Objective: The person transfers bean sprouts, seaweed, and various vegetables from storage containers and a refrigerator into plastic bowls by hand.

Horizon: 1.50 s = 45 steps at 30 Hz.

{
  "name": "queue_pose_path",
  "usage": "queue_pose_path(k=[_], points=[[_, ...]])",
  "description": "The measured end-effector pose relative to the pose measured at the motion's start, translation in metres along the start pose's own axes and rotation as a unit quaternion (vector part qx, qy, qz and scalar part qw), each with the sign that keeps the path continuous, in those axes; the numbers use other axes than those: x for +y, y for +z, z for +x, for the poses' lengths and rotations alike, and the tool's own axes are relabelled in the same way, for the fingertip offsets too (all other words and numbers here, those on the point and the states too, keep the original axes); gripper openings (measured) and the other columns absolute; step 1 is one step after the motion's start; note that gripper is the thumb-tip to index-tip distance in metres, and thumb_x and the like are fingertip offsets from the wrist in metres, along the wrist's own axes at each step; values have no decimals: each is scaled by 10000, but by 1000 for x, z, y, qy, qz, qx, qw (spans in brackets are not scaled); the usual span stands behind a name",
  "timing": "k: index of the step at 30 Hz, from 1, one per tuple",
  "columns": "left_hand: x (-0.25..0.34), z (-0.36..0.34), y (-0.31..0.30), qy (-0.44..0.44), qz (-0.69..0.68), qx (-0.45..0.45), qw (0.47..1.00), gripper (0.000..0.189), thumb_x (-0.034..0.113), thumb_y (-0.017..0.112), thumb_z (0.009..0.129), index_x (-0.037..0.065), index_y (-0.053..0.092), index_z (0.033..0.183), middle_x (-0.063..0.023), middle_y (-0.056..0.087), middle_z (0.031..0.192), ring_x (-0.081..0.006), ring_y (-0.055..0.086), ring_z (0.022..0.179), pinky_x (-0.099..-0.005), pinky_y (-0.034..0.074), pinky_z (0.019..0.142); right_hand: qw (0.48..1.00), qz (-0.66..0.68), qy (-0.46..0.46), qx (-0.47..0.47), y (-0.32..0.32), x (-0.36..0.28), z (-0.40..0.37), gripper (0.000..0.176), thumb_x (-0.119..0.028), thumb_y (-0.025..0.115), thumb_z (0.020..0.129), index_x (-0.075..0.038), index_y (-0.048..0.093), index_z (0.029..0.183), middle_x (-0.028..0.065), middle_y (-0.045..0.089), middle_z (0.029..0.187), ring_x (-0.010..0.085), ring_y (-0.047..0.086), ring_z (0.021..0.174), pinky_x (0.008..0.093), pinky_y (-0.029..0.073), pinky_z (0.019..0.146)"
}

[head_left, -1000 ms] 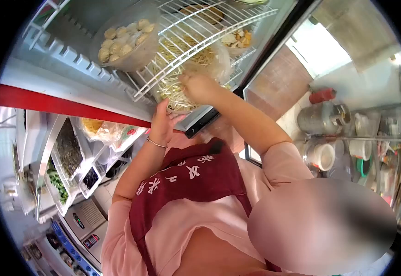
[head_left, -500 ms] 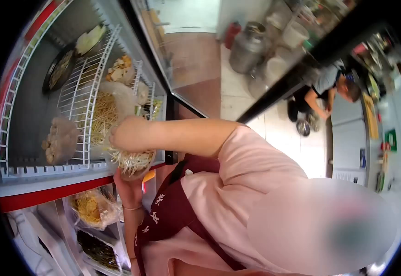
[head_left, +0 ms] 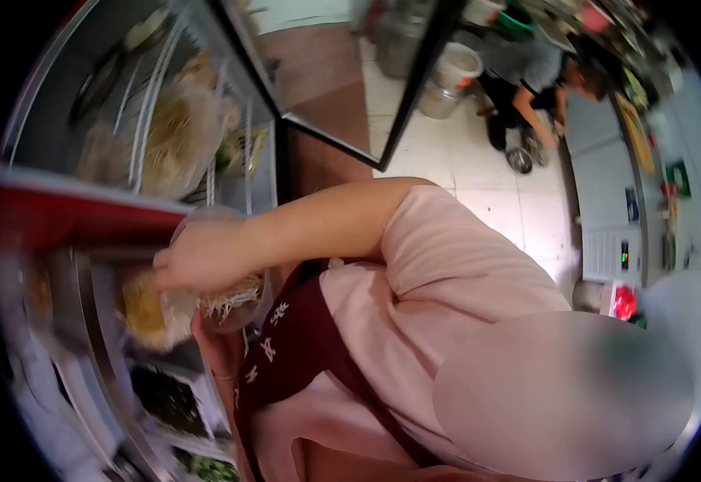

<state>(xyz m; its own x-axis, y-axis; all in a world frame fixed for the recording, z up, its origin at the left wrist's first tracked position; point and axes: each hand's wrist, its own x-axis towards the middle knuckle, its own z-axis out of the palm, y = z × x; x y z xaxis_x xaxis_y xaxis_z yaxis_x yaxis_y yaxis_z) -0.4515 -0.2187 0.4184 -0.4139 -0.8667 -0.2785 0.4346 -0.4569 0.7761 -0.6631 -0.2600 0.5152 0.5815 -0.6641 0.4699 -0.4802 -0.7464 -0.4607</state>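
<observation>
My left hand (head_left: 210, 337) holds a clear bowl (head_left: 242, 317) from below, in front of my apron. White bean sprouts (head_left: 230, 299) lie in the bowl, partly hidden by my right hand. Above the bowl is my right hand (head_left: 202, 255), its fingers bent loosely and reaching past the bowl's far side. No held thing shows in these fingers, though motion smears them a little. Just beyond and below my right fingers lie yellow noodles (head_left: 143, 309) in a clear plastic bag, on a lower level.
An open glass-door fridge stands at the upper left; a bag of bean sprouts (head_left: 170, 136) lies on its wire shelf (head_left: 151, 100). Below is a tray of dark strips (head_left: 170, 398). The door frame (head_left: 326, 143) juts out. A co-worker (head_left: 519, 80) crouches by metal bowls (head_left: 519, 159).
Both my hands have moved out of the fridge with the bowl of bean sprouts. My right hand has shifted lower, close to the yellow noodles. My view has turned and the fridge looks farther up.
</observation>
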Motion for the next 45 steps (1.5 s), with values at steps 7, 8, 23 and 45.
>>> queue_pose_path(k=[7,8,23,45], points=[[-7,-113,-50,106,-82,103,986,394,225,405,945,12,451,1273,-102,531,1248,-226,514,1140,-378,407,979,982,40,-166,-80,72,-70,53,178,-227,603,789,-163,677,937,103,644,788,290,608,786,430,439,817],[-9,-133,-59,130,-89,104,982,390,221,410,942,5,461,1262,-104,539,1236,-219,519,1132,-368,413,971,976,59,-178,-112,83,-88,61,168,-205,626,784,-157,684,934,99,653,814,271,616,789,426,399,890],[-87,-321,-106,341,-213,364,840,613,229,497,914,54,200,1420,-108,383,1364,-215,374,1261,-363,337,1035,789,340,-311,-406,286,-280,163,234,-28,587,822,-77,620,1049,66,552,1089,132,563,795,236,473,668],[-226,-401,-126,414,-291,581,637,612,215,512,868,19,260,1391,-106,407,1354,-214,384,1243,-347,311,1026,893,-26,-137,-428,686,-396,308,366,-211,693,771,45,625,1025,187,659,925,290,658,767,364,529,675]])
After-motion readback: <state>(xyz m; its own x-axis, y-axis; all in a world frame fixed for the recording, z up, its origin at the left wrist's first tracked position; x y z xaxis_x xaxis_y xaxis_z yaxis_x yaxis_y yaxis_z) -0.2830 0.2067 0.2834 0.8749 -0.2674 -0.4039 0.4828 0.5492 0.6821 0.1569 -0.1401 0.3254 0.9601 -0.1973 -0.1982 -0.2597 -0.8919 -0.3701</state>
